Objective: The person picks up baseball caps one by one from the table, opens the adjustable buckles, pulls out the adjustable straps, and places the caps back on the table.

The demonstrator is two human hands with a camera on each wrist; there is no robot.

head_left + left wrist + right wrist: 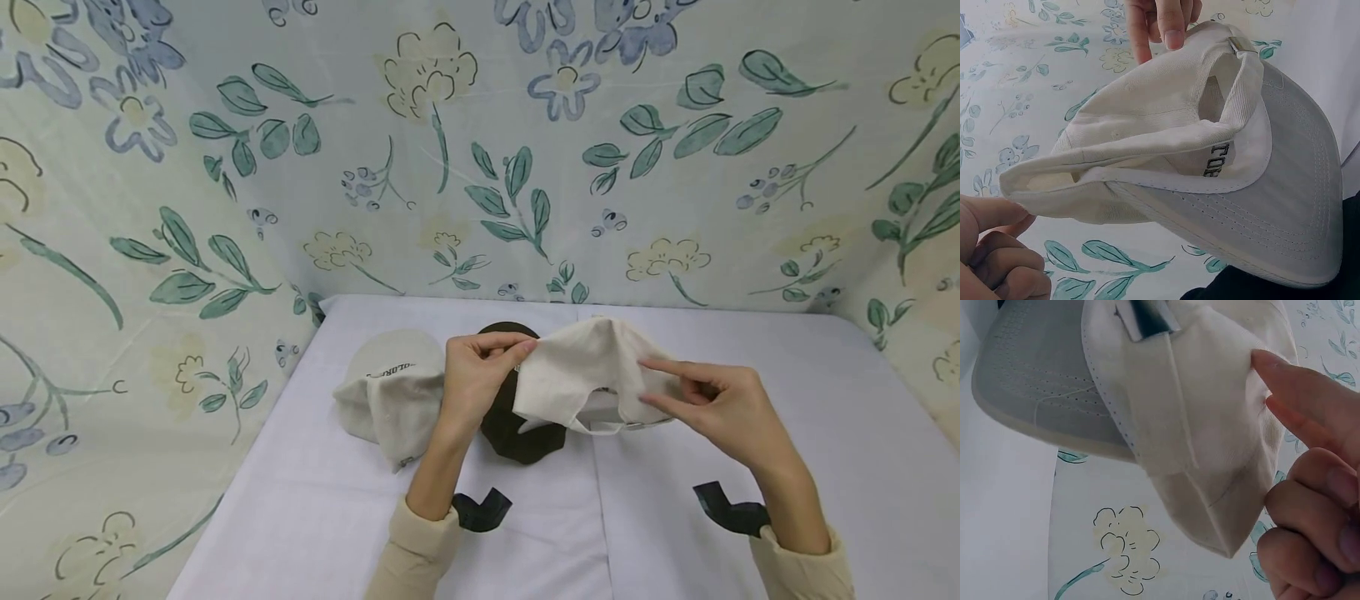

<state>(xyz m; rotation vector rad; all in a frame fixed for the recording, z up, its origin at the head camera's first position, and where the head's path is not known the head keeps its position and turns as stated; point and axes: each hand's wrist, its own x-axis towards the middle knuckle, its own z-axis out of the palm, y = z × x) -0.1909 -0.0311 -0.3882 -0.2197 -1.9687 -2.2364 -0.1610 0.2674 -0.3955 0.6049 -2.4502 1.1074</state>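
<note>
A cream baseball cap [570, 367] is held up over the table, its rear opening and strap facing me in the head view. My left hand [476, 379] pinches the cap's left edge between thumb and index finger. On the other side, my right hand [723, 404] pinches the crown fabric with thumb and index finger; its other fingers are curled in. The left wrist view shows the grey underside of the brim [1291, 181], the metal strap buckle [1242, 45] and dark lettering inside. A folded, pointed corner of the crown [1222, 512] hangs down in the right wrist view.
Behind the held cap, a dark brown cap [517, 437] lies on the white table [300, 517], partly hidden. To its left is a light grey-beige cap [397, 383] with dark lettering. Floral cloth [465, 167] walls the table's back and sides.
</note>
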